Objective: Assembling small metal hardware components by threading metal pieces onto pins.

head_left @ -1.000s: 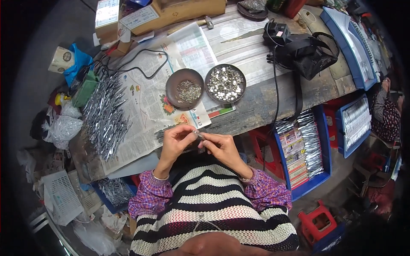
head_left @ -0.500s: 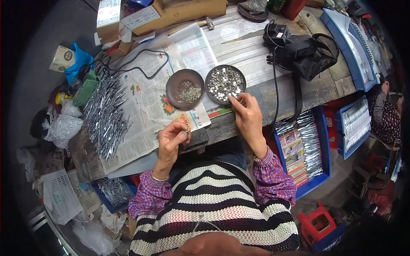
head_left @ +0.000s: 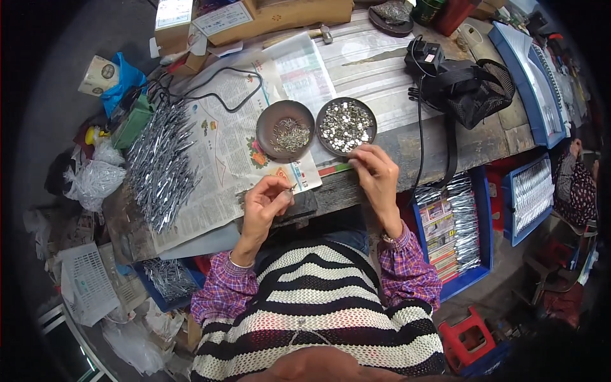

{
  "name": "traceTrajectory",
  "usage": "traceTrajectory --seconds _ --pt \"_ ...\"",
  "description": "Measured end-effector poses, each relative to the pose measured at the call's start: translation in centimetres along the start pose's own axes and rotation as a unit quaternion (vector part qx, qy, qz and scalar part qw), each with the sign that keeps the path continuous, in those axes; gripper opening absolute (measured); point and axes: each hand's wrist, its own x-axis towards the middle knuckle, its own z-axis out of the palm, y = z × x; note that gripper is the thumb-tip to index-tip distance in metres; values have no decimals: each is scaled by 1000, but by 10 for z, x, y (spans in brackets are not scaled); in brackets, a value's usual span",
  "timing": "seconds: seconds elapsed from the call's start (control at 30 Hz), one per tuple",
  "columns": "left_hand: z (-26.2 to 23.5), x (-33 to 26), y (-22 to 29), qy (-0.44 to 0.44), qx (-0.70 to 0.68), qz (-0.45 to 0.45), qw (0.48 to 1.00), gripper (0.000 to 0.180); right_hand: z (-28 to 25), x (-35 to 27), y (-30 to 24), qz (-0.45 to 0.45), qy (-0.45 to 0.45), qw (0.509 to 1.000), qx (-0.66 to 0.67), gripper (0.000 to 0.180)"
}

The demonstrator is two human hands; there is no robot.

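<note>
My left hand (head_left: 262, 205) is closed in a pinch above the newspaper's near edge. A tiny dark metal piece shows at its fingertips, too small to name. My right hand (head_left: 380, 179) has its thumb and forefinger close together at the near rim of the right-hand bowl (head_left: 325, 145). Whatever lies between those fingers is too small to make out. That dark round bowl holds many small shiny metal bits (head_left: 347, 124). Beside it on the left stands a brown bowl (head_left: 266, 121) with thin, pin-like metal pieces (head_left: 291, 139) in it.
Left on the newspaper (head_left: 216, 143) lies a big heap of slim silvery metal pieces (head_left: 162, 169). Farther back are a hammer (head_left: 326, 34), cardboard boxes (head_left: 280, 19) and a black cable. A black mesh bag (head_left: 477, 95) sits at right; blue trays (head_left: 489, 254) of metal pieces stand below.
The view has shifted a little, so the table appears farther right. My right hand has drawn slightly back from the bowl of shiny bits towards me. My left hand keeps its pinch.
</note>
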Motion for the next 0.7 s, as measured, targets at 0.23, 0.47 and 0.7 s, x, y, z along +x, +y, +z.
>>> traceTrajectory --seconds 0.23,0.47,0.7 --pt "4 -3 -1 -41 -13 8 999 21 29 -37 -31 265 -143 899 318 11" --pt "5 -7 -2 -46 68 29 996 23 39 -47 -35 330 -156 839 403 13" --pt "8 -6 -2 -42 151 102 982 21 40 -48 -38 348 -159 822 421 13"
